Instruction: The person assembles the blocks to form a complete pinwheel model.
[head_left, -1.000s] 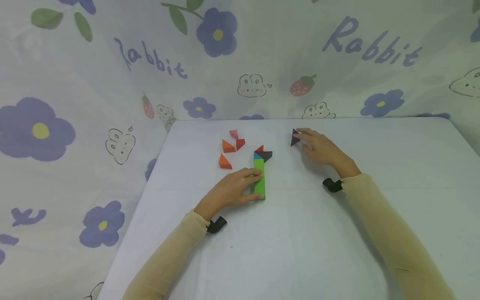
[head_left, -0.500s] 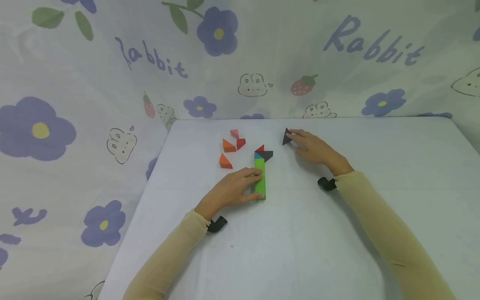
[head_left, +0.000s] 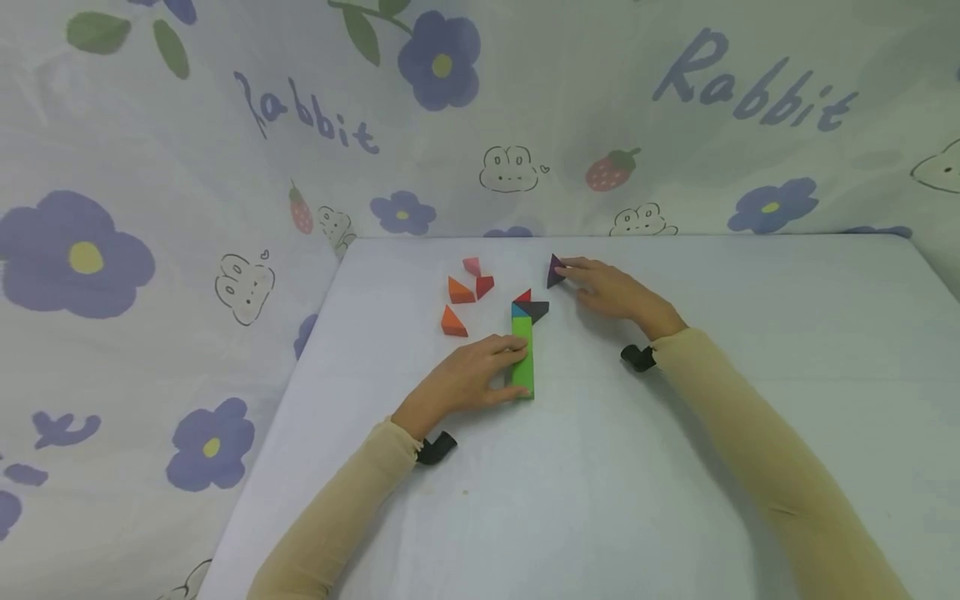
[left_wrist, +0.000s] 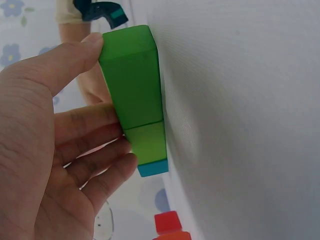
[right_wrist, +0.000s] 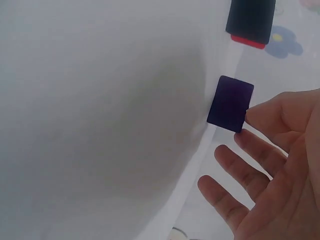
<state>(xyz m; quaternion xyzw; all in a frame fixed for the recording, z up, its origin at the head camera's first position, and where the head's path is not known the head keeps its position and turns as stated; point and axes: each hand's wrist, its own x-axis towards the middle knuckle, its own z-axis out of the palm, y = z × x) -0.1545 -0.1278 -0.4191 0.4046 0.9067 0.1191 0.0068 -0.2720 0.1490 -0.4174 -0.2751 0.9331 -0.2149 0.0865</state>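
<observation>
My left hand [head_left: 476, 369] rests with its fingertips and thumb on a green block [left_wrist: 132, 85]. A lighter green block [left_wrist: 146, 143] continues the row, with a blue triangular block [head_left: 519, 310] at its far end. Beyond that, a black block [head_left: 536, 310] and a small red triangular block [head_left: 523, 297] sit close together. My right hand [head_left: 611, 289] pinches a purple triangular block [right_wrist: 231, 103] between thumb and index finger, just beyond and right of this row. The other right fingers spread loosely in the right wrist view.
Left of the row lie two orange triangular blocks [head_left: 461, 291], a red block [head_left: 484, 286] and a pink block [head_left: 472, 266]. A white cloth covers the table [head_left: 637, 483]. Behind it hangs a printed curtain [head_left: 555, 100] with flowers and rabbits.
My right hand has moved left across the table with the purple triangular block, towards the row. My left hand has stayed on the green blocks.
</observation>
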